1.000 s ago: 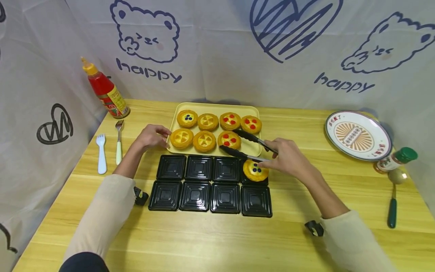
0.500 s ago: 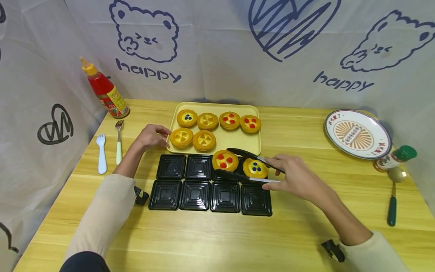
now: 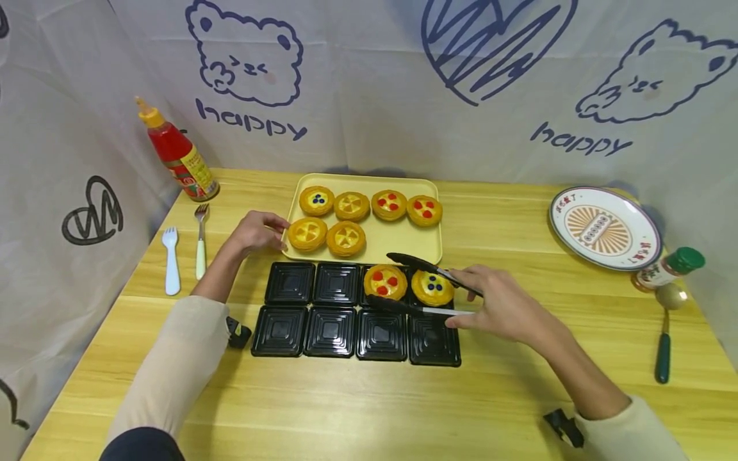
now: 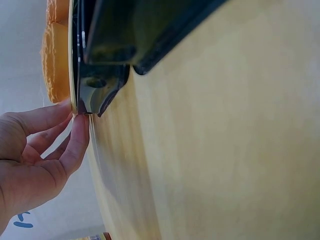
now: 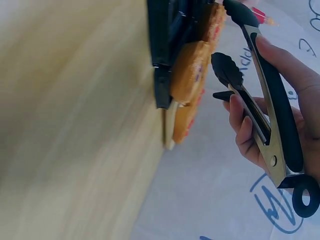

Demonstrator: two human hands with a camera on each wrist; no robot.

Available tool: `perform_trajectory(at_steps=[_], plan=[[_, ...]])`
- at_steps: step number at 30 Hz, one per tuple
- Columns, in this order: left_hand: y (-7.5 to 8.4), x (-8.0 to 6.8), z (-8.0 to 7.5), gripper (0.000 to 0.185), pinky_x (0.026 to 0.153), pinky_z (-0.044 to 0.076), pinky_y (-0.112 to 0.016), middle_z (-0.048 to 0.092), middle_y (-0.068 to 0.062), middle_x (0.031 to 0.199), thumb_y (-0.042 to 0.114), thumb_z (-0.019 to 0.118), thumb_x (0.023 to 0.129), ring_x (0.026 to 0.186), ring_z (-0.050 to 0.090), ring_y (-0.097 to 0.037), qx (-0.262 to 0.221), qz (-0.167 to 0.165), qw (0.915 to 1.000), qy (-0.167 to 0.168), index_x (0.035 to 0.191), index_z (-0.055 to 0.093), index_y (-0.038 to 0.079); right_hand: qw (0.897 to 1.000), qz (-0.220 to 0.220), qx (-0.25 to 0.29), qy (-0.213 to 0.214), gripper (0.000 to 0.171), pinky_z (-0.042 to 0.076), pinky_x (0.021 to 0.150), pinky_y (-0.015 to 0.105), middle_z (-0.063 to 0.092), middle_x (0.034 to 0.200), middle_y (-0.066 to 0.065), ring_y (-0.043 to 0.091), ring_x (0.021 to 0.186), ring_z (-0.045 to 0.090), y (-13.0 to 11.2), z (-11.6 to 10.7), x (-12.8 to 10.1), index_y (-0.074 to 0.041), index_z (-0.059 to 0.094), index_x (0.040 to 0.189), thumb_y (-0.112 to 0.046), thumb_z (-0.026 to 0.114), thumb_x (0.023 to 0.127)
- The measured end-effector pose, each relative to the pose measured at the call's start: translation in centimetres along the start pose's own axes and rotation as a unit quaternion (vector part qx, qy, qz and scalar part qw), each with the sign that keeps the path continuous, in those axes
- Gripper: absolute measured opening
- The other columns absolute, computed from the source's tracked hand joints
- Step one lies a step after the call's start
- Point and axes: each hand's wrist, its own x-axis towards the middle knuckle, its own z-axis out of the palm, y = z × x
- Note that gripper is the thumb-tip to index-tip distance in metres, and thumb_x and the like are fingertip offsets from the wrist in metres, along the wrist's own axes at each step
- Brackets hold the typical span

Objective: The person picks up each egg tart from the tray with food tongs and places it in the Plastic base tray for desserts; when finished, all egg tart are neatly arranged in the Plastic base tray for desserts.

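A black eight-compartment tray (image 3: 331,331) lies along the near edge of the pale yellow tray (image 3: 398,238), whose left end the left hand (image 3: 257,232) pinches between thumb and fingers. The right hand (image 3: 504,304) grips black tongs (image 5: 278,100), their tips spread above a red-dotted tart (image 3: 385,282) that sits in the back row's third compartment from the left, just beside a blue-dotted tart (image 3: 434,286).

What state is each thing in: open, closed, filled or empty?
Black and silver tongs, jaws apart in the right hand
Yellow rectangular tray, partly filled with six round tarts
Eight black square plastic holders, two with tarts, six empty
White round patterned plate, empty
Red sauce bottle, yellow top on
Small labelled shaker, green cap on
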Motion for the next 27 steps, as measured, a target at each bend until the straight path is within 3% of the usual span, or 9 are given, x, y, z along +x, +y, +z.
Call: perform_trajectory(at_steps=[9,16,18,21,24,27], plan=[[-0.2,0.1,0.0,0.046,0.067,0.049,-0.019,0.056,-0.026,0.115,-0.01,0.07,0.075,0.087,0.058,-0.021,-0.001,0.002,1.0,0.001,0.12,0.059,-0.009,1.0,0.02,-0.018,0.006,0.081,0.049,0.074,0.038,0.062,0.116,0.016,0.022,0.084,0.058,-1.2,-0.1,3.9,-0.001,0.051,0.136,-0.042,0.08,0.072],[-0.3,0.0,-0.1,0.046,0.065,0.048,-0.017,0.056,-0.027,0.115,-0.011,0.07,0.075,0.086,0.059,-0.02,-0.006,0.005,1.0,0.002,0.12,0.058,-0.01,0.999,0.048,-0.005,-0.02,0.083,0.044,0.099,0.049,0.052,0.133,0.022,0.037,0.118,0.051,-2.5,0.5,7.8,-0.003,0.046,0.14,-0.041,0.079,0.074],[-0.3,0.0,-0.1,0.046,0.065,0.048,-0.016,0.056,-0.027,0.115,-0.011,0.069,0.075,0.087,0.059,-0.02,-0.008,0.006,1.0,0.003,0.12,0.058,-0.01,0.998,0.052,-0.004,-0.029,0.084,0.043,0.1,0.049,0.051,0.135,0.022,0.037,0.12,0.049,-2.8,0.8,8.6,-0.003,0.045,0.141,-0.042,0.079,0.075],[-0.4,0.0,-0.1,0.046,0.064,0.048,-0.016,0.056,-0.027,0.114,-0.011,0.07,0.075,0.086,0.059,-0.019,-0.008,0.008,0.9999,0.006,0.119,0.058,-0.01,0.998,0.052,-0.005,-0.037,0.083,0.045,0.096,0.045,0.052,0.132,0.022,0.033,0.115,0.051,-3.0,1.2,9.6,-0.003,0.044,0.141,-0.041,0.078,0.075],[-0.4,0.1,0.0,0.046,0.064,0.048,-0.016,0.056,-0.027,0.113,-0.01,0.071,0.075,0.083,0.058,-0.016,-0.006,0.012,0.9999,0.007,0.119,0.059,-0.01,0.998,0.047,-0.008,-0.032,0.08,0.047,0.082,0.037,0.057,0.123,0.02,0.027,0.099,0.052,-3.0,1.5,10.2,-0.002,0.046,0.139,-0.039,0.078,0.076],[-0.5,0.3,0.0,0.045,0.064,0.047,-0.016,0.057,-0.027,0.113,-0.01,0.071,0.075,0.081,0.057,-0.015,-0.003,0.015,0.9999,0.007,0.118,0.059,-0.01,0.999,0.044,-0.005,-0.026,0.079,0.042,0.071,0.033,0.06,0.112,0.018,0.022,0.085,0.047,-2.8,1.7,10.4,-0.002,0.047,0.138,-0.038,0.079,0.075]])
